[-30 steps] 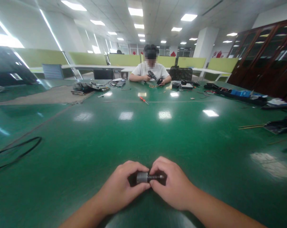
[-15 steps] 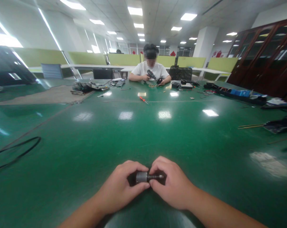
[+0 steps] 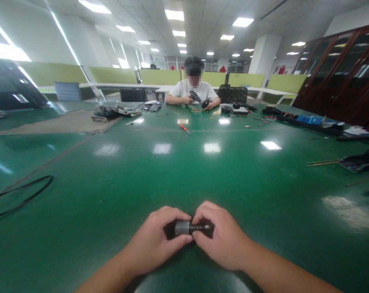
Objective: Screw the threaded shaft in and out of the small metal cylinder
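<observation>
Grey cylinder (image 3: 182, 227): my left hand (image 3: 160, 232) curls around it, seemingly steadying it.
Ribbed shaft (image 3: 201, 228): my right hand (image 3: 220, 234) pinches it beside the cylinder, probably for alignment.

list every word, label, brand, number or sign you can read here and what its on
None can be read with certainty anywhere in the picture.
Metal part: no lettering can be made out.
Red diamond in the background: any characters are too small to read.
Red shapes on the far right wall: too small and blurred.
Dark tool across the table: no brand legible.
</observation>
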A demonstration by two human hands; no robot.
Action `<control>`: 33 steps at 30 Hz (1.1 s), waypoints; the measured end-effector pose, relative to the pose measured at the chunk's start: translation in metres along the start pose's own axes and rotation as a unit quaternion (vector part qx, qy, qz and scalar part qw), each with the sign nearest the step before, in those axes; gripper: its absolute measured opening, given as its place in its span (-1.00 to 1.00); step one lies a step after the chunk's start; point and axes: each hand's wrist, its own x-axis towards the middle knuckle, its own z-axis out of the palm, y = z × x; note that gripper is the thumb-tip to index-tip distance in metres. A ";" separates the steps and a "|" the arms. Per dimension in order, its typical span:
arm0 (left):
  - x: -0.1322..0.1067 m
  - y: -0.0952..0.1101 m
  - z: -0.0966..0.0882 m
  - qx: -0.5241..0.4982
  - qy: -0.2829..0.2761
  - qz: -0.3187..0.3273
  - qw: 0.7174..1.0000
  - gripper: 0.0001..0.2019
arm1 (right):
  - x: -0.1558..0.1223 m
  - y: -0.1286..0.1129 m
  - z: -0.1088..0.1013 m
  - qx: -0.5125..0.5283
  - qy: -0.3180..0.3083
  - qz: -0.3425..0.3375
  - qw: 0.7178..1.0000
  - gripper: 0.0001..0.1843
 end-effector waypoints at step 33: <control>0.000 -0.001 0.001 -0.006 0.004 -0.003 1.000 -0.81 | 0.001 -0.002 -0.002 0.001 -0.002 0.011 1.000 -0.84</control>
